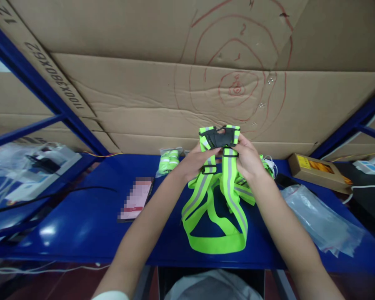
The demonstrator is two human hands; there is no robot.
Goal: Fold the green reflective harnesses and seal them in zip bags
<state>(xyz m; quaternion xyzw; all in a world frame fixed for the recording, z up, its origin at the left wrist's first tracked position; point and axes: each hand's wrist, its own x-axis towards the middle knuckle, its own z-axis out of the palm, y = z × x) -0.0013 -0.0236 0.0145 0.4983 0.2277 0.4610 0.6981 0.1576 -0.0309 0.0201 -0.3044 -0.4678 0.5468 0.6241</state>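
Both of my hands hold up a neon-green reflective harness (233,179) by its black plastic buckle (220,137). My left hand (195,162) is closed on the buckle's left side, thumb along its lower edge. On the right side, my right hand (248,156) grips the strap and buckle end; some of its fingers are hidden behind. The two buckle halves look joined. Grey-striped straps with black sliders hang below the hands, forming a loop that droops over the blue shelf (90,229). More green strap lies bunched behind my right wrist.
Left of my arms are a phone (136,199) and a small bag of folded green straps (168,161). Clear plastic bags (321,216) and a cardboard box (320,171) lie to the right. Cardboard with red circles (225,96) stands behind; power strips (45,171) sit at far left.
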